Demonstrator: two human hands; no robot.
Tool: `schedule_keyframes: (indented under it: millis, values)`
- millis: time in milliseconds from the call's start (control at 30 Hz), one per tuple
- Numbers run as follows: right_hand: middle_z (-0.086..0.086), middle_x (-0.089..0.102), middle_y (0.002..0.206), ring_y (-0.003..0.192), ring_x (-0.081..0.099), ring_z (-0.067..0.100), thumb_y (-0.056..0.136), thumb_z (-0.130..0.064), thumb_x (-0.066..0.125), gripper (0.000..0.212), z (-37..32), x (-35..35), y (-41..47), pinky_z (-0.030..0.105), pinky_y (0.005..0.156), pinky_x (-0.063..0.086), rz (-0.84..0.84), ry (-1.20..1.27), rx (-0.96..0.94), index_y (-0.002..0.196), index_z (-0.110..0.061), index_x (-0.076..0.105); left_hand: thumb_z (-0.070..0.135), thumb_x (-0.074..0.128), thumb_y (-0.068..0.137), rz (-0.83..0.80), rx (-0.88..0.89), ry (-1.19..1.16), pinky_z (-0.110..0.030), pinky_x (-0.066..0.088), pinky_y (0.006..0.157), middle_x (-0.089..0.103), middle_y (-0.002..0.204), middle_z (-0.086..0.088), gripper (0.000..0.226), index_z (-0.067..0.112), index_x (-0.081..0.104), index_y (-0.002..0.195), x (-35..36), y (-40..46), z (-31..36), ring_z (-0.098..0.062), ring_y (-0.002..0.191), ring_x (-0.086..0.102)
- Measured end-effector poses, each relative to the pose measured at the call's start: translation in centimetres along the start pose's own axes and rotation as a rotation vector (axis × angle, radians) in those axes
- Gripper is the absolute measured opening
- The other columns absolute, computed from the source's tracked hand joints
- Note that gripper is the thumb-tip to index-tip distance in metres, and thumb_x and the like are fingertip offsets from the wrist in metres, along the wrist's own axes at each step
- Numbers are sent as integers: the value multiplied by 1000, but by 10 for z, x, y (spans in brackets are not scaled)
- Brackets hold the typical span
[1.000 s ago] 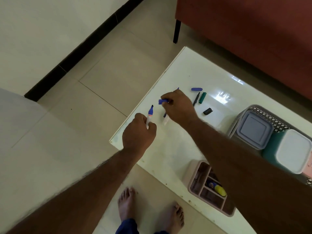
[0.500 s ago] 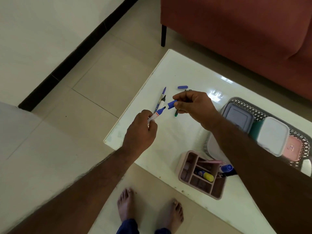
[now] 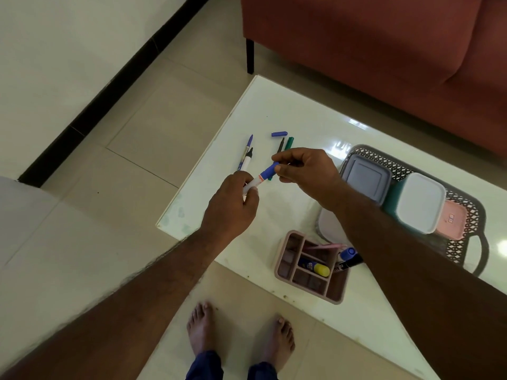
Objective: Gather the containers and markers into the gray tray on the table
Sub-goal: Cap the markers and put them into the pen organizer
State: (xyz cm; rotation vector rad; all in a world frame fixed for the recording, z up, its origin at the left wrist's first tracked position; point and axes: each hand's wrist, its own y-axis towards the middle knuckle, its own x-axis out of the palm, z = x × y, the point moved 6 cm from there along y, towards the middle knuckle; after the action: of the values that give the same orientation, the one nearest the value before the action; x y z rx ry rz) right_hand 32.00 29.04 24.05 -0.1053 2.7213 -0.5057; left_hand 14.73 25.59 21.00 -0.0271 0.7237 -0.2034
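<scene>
Glossy table [image 3: 301, 127] top, plastic tray [image 3: 466, 204] (lattice walls).

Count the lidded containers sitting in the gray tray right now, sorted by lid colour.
Gray lid: 1
White lid: 1
Pink lid: 1
Pale lid, partly hidden: 1
Total: 4 in the gray tray

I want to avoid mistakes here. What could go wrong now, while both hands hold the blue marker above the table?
1. The right hand pinches only the blue cap; if it misses the marker gripped by the left hand, ink may stain fingers.
2. The two pens lie close to the table edge; a careless sweep could perhaps knock them to the floor.
3. The loose cap could be forgotten.
</scene>
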Motion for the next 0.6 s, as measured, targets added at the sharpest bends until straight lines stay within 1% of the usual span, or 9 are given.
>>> schedule_keyframes:
  millis: [100,167,233,367,500,600]
  values:
    - [5,71,97,85,70,16,90,-6,68,23,-1,-7,-3,20,76,59,8,41,17,113,-6,70,35,53,97,-8,-4,2,-10,36,62,57,91,5,20,18,53,107,-1,1,8,-10,72,54]
    - [6,71,96,81,71,13,90,-6,67,24,0,-10,-5,20,74,59,-6,59,32,113,-5,70,34,53,98,-13,-25,6,-8,33,60,58,91,5,21,16,54,108,-2,1,12,-9,71,53]
    - [9,72,97,80,71,13,90,-6,67,24,1,-13,-7,21,73,60,-10,69,52,114,-3,69,34,54,97,-18,-31,7,-9,34,60,59,90,4,20,16,54,107,0,2,16,-9,69,53]
    - [17,72,100,82,73,18,89,-4,67,24,2,-19,-10,26,74,61,22,155,86,113,0,68,33,56,96,-6,-28,-13,-10,37,62,60,89,4,19,16,54,104,3,4,26,-11,70,54]
    - [17,72,101,89,73,24,90,-3,66,24,4,-23,-14,34,79,61,33,181,81,113,0,68,32,57,96,-24,-34,-46,-10,39,63,58,86,6,15,18,54,101,5,6,31,-9,68,55]
    - [18,72,100,91,73,26,90,-3,66,24,4,-27,-17,35,81,61,43,180,66,113,0,68,32,57,96,-54,-23,-55,-13,40,63,58,83,7,11,22,53,99,8,9,32,-10,69,55]
